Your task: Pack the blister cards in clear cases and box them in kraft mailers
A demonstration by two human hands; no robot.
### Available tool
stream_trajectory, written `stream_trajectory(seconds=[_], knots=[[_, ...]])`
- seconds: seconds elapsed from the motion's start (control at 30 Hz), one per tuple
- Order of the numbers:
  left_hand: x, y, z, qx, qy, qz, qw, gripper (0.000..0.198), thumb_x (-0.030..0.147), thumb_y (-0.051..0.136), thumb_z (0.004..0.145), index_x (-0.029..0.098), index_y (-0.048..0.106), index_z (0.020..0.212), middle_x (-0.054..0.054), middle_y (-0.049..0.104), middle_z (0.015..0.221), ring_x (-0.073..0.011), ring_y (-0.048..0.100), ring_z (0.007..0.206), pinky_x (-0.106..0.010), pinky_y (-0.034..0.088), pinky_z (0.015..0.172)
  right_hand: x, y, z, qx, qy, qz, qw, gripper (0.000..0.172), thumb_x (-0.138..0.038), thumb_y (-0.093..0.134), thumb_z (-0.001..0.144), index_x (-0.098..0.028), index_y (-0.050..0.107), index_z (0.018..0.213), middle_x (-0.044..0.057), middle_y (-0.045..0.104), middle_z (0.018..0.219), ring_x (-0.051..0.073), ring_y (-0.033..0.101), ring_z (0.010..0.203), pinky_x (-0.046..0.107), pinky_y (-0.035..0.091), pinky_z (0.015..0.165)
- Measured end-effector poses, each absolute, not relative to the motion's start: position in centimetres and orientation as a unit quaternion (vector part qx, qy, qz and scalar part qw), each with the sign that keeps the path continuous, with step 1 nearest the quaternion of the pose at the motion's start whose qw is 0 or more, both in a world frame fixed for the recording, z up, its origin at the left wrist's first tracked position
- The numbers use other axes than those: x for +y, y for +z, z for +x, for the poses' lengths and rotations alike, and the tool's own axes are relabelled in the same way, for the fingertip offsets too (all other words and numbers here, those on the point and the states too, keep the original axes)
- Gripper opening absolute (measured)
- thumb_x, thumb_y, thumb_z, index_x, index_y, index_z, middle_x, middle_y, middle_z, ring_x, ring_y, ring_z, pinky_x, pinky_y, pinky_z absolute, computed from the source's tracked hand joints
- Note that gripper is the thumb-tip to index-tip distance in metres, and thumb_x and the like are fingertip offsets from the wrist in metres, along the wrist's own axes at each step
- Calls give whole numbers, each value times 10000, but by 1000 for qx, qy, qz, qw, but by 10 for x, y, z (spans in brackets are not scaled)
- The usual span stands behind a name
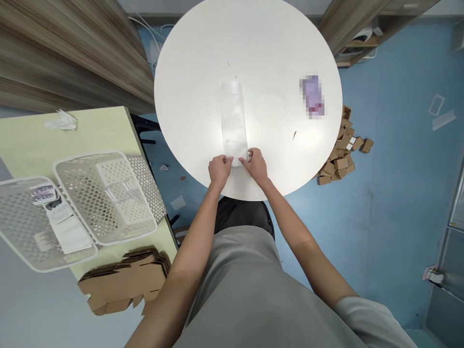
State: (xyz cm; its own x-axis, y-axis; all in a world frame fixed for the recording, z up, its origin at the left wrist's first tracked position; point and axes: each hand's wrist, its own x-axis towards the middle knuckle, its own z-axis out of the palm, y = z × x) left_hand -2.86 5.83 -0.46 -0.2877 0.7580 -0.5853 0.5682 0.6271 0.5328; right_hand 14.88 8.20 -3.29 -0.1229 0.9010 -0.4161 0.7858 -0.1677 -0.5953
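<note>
A long strip of whitish, translucent wrapping sheet (233, 113) lies on the round white table (195, 58), running away from my body. Its near end looks folded over into a thicker, squarish part. At the left corner of that end, my left hand (219, 170) pinches the edge between thumb and fingers. My right hand (255, 166) grips the opposite corner the same way. Whether anything lies inside the fold cannot be made out. Farther right on the table rests a purple, pixelated item (312, 95), apart from both hands.
On the left, a pale green table (105, 118) carries a white perforated basket (105, 198), a second basket (21, 227) with packets and papers, and stacked flat cardboard boxes (126, 280). Small brown boxes (339, 162) are heaped on the blue floor beyond the round table's right edge.
</note>
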Motion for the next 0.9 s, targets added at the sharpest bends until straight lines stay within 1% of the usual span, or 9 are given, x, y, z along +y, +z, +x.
stream_trajectory(seconds=[0.07, 0.13, 0.23, 0.3, 0.47, 0.57, 0.67, 0.77, 0.9], knots=[[59, -4, -26, 799, 107, 417, 420, 295, 460, 657, 1024, 241, 691, 831, -108, 737, 845, -349, 718, 929, -440, 512, 889, 82, -29, 145, -650, 353, -669, 74, 491, -525, 644, 1096, -153, 600, 1414, 199, 635, 1361, 322, 685, 1132, 489, 613, 959], [59, -2, -20, 810, 109, 431, 381, 223, 401, 680, 1012, 205, 749, 1093, -166, 784, 1072, -392, 730, 1076, -491, 532, 968, 83, -24, 141, -694, 323, -638, 82, 396, -431, 628, 1111, -153, 635, 1392, 225, 639, 1402, 372, 641, 1278, 554, 566, 1088], [56, -1, -10, 792, 151, 505, 308, 495, 282, 655, 1011, 160, 625, 1490, -254, 641, 1534, -425, 614, 1418, -565, 481, 1165, 87, -18, 138, -772, 317, -545, 77, 330, -253, 508, 1132, -170, 681, 1400, 215, 663, 1473, 378, 582, 1427, 594, 481, 1218], [55, -3, -7, 730, 175, 577, 322, 538, 216, 542, 1049, 166, 566, 1584, -241, 576, 1634, -389, 524, 1544, -576, 390, 1283, 90, -17, 140, -804, 323, -496, 61, 388, -185, 458, 1124, -170, 681, 1442, 198, 673, 1519, 351, 579, 1469, 578, 467, 1250], [53, -9, -24, 626, 150, 667, 374, 602, 178, 348, 1076, 150, 529, 1650, -199, 565, 1681, -320, 480, 1609, -556, 271, 1379, 95, -19, 159, -840, 327, -431, 33, 509, -280, 545, 1129, -144, 562, 1620, 183, 564, 1697, 316, 485, 1617, 518, 429, 1323], [52, -8, -40, 603, 137, 691, 375, 600, 308, 424, 1098, 161, 514, 1672, -196, 533, 1715, -339, 450, 1634, -575, 183, 1410, 90, -21, 169, -851, 329, -409, 20, 652, -337, 649, 1093, -157, 474, 1695, 185, 423, 1799, 328, 378, 1697, 545, 403, 1343], [51, -4, -50, 592, 120, 702, 378, 701, 393, 587, 1046, 165, 481, 1700, -210, 498, 1738, -382, 409, 1656, -603, 135, 1416, 83, -24, 169, -847, 323, -422, 7, 650, -305, 604, 1112, -169, 433, 1724, 197, 387, 1813, 322, 348, 1715, 566, 402, 1342], [54, -3, -56, 590, 97, 707, 378, 759, 343, 677, 983, 180, 486, 1700, -198, 530, 1713, -388, 425, 1639, -611, 147, 1415, 78, -23, 166, -846, 318, -427, 1, 639, -312, 559, 1132, -134, 421, 1730, 220, 374, 1812, 331, 337, 1719, 561, 414, 1336], [62, -3, -65, 586, 85, 701, 398, 653, 342, 663, 993, 208, 581, 1627, -168, 612, 1636, -385, 502, 1564, -595, 236, 1386, 80, -17, 168, -842, 326, -430, 10, 611, -438, 501, 1167, -146, 479, 1703, 214, 443, 1778, 347, 417, 1678, 561, 439, 1318]])
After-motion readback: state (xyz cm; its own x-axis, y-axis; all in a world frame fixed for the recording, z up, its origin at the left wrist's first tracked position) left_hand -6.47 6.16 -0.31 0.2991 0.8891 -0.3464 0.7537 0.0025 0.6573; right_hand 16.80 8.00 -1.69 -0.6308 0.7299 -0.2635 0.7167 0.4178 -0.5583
